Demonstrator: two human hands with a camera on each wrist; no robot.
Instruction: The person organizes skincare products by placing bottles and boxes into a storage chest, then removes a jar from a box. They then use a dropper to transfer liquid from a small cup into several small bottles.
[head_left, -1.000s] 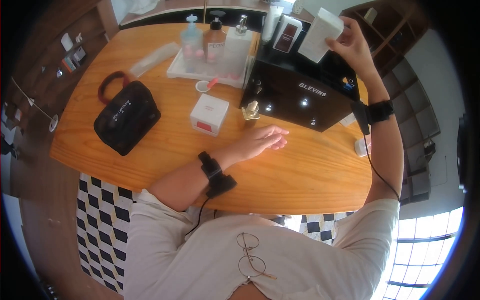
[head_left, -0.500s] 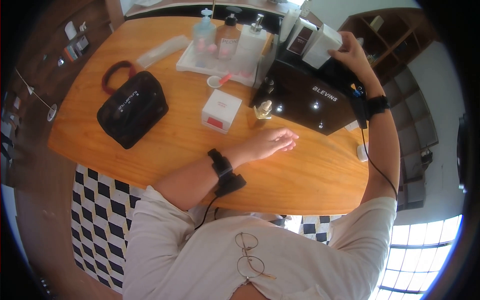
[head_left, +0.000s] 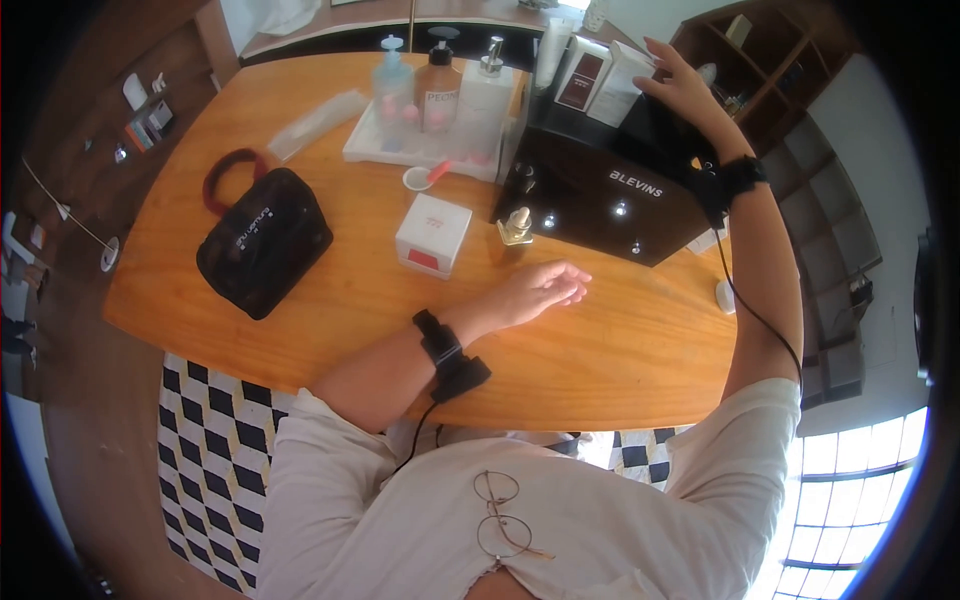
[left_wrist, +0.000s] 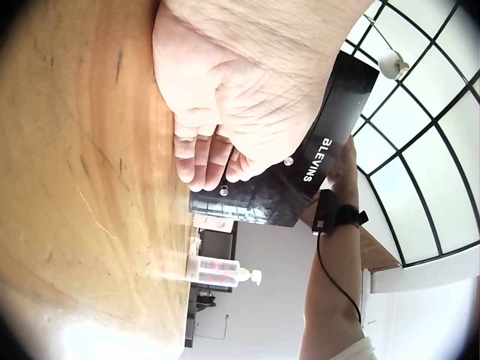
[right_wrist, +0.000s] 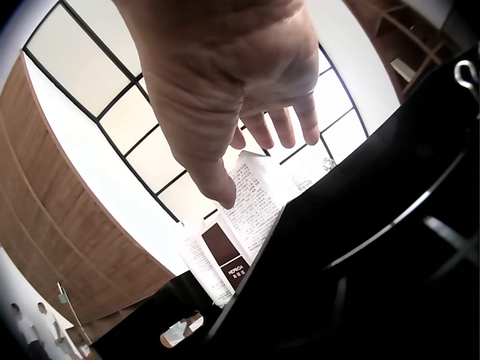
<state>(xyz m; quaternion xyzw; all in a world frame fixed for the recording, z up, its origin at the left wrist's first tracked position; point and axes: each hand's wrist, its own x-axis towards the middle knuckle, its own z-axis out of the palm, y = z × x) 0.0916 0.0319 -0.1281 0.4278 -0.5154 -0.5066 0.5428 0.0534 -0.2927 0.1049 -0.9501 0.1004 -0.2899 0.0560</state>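
Observation:
A white box (head_left: 619, 88) with fine print on its side stands in the black BLEVINS case (head_left: 600, 190), beside a white box with a dark brown panel (head_left: 583, 76) and a white tube (head_left: 551, 52). My right hand (head_left: 685, 88) is at the top of the printed white box, fingers spread and thumb close to its side, as the right wrist view shows. On the table my left hand (head_left: 540, 292) rests on its edge, fingers loosely bent and holding nothing. Closest to it is a small gold-topped bottle (head_left: 516, 230), between the hand and the case.
Left of the case, a white tray (head_left: 370, 148) bears several pump bottles. In front of it are a white cup (head_left: 417, 180) with a pink stick and a white-and-red box (head_left: 433, 235). A black pouch (head_left: 265, 245) with a red handle lies farther left on the wooden table (head_left: 350, 320).
My right hand has lowered the printed white box into the case beside the brown-panelled one and let it go; its fingers have spread. My left hand stays resting on the table.

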